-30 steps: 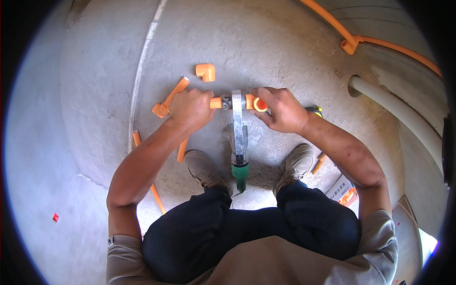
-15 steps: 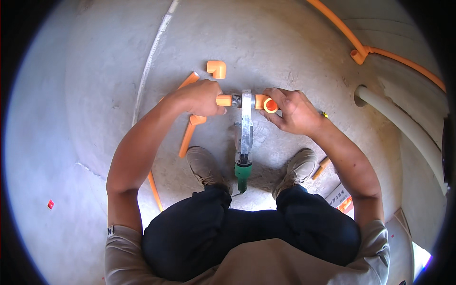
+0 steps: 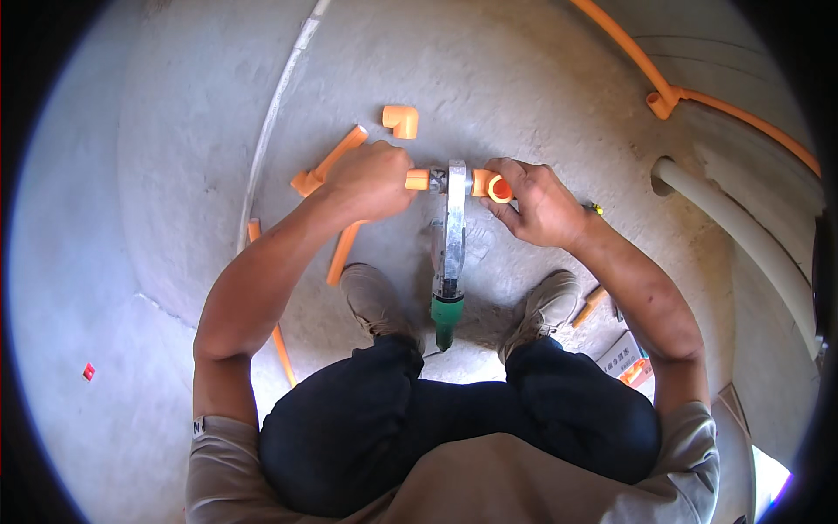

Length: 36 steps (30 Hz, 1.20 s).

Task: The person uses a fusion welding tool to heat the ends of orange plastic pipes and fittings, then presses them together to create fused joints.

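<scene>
A pipe fusion welder point(image 3: 455, 218) stands between my shoes, its metal heating plate up and its green handle point(image 3: 446, 313) toward me. My left hand point(image 3: 371, 180) is wrapped round an orange pipe piece point(image 3: 418, 180), whose end meets the die on the plate's left face. On the opposite face, my right hand point(image 3: 543, 205) pinches an orange elbow fitting point(image 3: 485, 182) against the other die; its round open mouth faces up. An orange pipe with a fitting point(image 3: 330, 162) lies partly behind my left hand. Another orange pipe point(image 3: 344, 253) shows below the left wrist.
A loose orange elbow point(image 3: 401, 120) lies on the concrete floor beyond the plate. A white pipe point(image 3: 278, 109) runs along the left, and orange pipes point(image 3: 628, 48) curve along the upper right. A thick pale pipe point(image 3: 742, 227) is at right. A printed box point(image 3: 627, 356) sits by my right knee.
The view has shifted slightly. My left forearm has moved a little, uncovering the pipe fitting at its left and covering the one below the wrist. Both hands keep their hold at the plate.
</scene>
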Each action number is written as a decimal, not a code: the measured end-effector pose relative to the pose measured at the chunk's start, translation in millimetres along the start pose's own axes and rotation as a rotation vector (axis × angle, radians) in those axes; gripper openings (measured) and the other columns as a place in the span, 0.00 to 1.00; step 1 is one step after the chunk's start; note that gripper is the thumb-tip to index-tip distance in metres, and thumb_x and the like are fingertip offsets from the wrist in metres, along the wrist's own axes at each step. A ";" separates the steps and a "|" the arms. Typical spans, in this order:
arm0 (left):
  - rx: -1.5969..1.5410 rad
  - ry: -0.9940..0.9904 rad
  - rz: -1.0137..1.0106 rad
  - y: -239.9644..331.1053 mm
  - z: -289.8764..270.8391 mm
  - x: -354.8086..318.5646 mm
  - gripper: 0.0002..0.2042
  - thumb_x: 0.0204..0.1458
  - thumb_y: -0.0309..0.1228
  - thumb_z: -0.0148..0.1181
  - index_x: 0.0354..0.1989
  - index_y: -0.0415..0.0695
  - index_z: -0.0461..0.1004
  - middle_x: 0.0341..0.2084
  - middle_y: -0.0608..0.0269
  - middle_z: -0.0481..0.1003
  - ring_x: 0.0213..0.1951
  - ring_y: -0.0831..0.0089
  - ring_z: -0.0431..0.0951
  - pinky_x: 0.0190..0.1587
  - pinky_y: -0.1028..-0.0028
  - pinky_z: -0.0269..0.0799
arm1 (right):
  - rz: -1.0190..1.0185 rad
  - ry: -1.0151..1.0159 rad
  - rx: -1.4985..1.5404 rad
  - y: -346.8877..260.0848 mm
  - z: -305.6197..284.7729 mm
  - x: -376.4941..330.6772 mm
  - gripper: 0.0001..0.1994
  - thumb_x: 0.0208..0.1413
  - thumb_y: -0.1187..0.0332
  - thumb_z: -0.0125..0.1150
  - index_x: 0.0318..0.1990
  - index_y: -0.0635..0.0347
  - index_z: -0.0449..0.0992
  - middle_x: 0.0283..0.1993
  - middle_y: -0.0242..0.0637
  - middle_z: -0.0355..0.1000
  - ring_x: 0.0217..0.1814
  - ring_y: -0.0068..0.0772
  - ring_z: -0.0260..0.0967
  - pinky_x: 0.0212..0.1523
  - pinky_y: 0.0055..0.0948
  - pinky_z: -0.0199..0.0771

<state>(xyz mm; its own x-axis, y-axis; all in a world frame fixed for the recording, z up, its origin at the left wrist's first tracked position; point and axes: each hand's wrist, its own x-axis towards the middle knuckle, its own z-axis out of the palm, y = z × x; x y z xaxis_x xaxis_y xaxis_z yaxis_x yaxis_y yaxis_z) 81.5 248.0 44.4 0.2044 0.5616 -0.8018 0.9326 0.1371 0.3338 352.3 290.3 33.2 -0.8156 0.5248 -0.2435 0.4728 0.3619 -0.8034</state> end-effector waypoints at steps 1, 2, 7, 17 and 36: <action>0.008 0.035 0.022 -1.5 3.0 0.3 0.09 0.52 0.33 0.64 0.33 0.39 0.83 0.31 0.47 0.82 0.37 0.49 0.84 0.40 0.53 0.79 | -0.001 -0.001 0.001 -0.6 1.1 -0.3 0.17 0.58 0.70 0.69 0.51 0.66 0.72 0.38 0.55 0.78 0.37 0.61 0.78 0.39 0.46 0.79; 0.008 0.035 0.022 -2.6 4.6 0.6 0.09 0.52 0.33 0.64 0.33 0.39 0.83 0.31 0.47 0.82 0.37 0.49 0.84 0.40 0.53 0.79 | 0.008 -0.003 0.024 -0.8 1.8 -0.5 0.17 0.58 0.70 0.69 0.51 0.67 0.72 0.38 0.56 0.78 0.37 0.61 0.78 0.39 0.46 0.79; 0.036 0.096 0.061 -4.1 8.7 1.1 0.08 0.51 0.32 0.64 0.32 0.39 0.83 0.30 0.46 0.82 0.35 0.49 0.84 0.38 0.53 0.79 | 0.008 -0.001 0.055 -1.6 1.7 0.4 0.17 0.58 0.71 0.68 0.51 0.67 0.72 0.38 0.56 0.78 0.37 0.62 0.78 0.40 0.47 0.79; 0.054 0.129 0.081 -2.2 10.8 2.6 0.07 0.51 0.30 0.63 0.30 0.39 0.82 0.29 0.45 0.81 0.33 0.48 0.84 0.37 0.53 0.79 | 0.048 -0.027 0.057 -1.4 1.6 -0.5 0.17 0.58 0.71 0.68 0.51 0.67 0.72 0.37 0.57 0.78 0.39 0.62 0.78 0.41 0.47 0.78; 0.074 0.231 0.087 -0.4 16.2 0.9 0.07 0.51 0.34 0.66 0.31 0.43 0.84 0.27 0.49 0.82 0.32 0.49 0.84 0.37 0.54 0.80 | 0.040 -0.036 0.033 0.5 2.4 0.0 0.17 0.58 0.71 0.68 0.51 0.67 0.72 0.39 0.57 0.78 0.41 0.63 0.78 0.43 0.48 0.79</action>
<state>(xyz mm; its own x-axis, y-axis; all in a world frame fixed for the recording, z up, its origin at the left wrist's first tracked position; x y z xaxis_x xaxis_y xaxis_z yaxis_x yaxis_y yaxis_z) 86.2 235.2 35.5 0.2195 0.7414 -0.6342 0.9355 0.0246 0.3525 351.8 288.6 31.5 -0.8080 0.5102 -0.2946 0.4945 0.3155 -0.8099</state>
